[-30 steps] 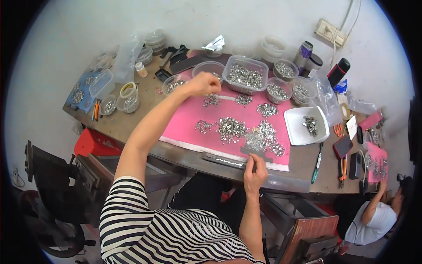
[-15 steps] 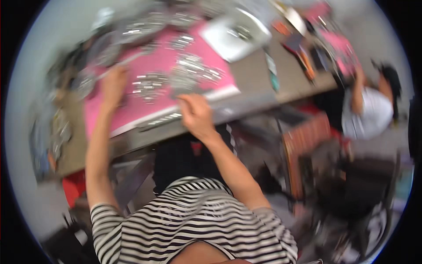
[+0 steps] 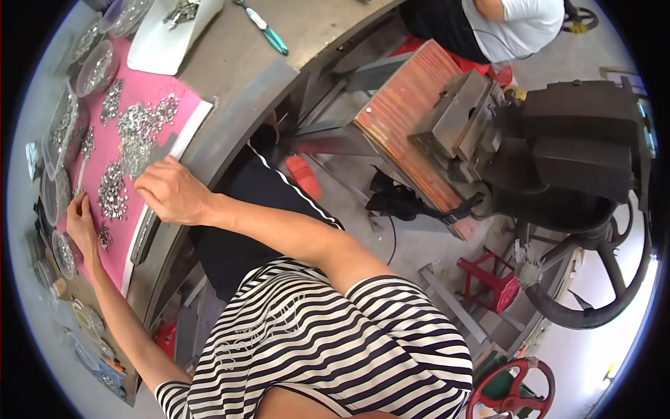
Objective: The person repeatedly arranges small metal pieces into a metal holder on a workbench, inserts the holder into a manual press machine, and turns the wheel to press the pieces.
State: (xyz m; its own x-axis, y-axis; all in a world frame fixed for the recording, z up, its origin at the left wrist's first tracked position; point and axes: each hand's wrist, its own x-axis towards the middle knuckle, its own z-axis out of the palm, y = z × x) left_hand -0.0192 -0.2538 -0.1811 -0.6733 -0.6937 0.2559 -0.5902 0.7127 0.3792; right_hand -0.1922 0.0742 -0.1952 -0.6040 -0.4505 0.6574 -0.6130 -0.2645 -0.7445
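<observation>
Small silver metal parts [image 3: 136,129] lie in loose heaps on a pink sheet [image 3: 188,105] at the left. My right hand [image 3: 171,194] is over the sheet's near edge, its fingers curled around a flat grey piece [image 3: 165,147] beside the largest heap. Much of that piece is hidden by the hand or blends with the parts. Farther left, my left hand [image 3: 82,225] is pinched at the end of a thin pale strip [image 3: 83,170]. A separate heap [image 3: 112,190] sits between my hands.
Clear round tubs of parts [image 3: 98,68] line the sheet's far side. A white tray [image 3: 150,52] and a teal-handled tool [image 3: 264,29] are on the bench. A ridged metal bar [image 3: 144,236] lies along its edge. To the right are a wooden-topped stand [image 3: 405,94] and a machine with a handwheel [image 3: 583,325].
My view has swung to the right, so the bench now appears at the left and the machine shows more fully. Both hands stay at the pink sheet, the grey piece still by my right fingers.
</observation>
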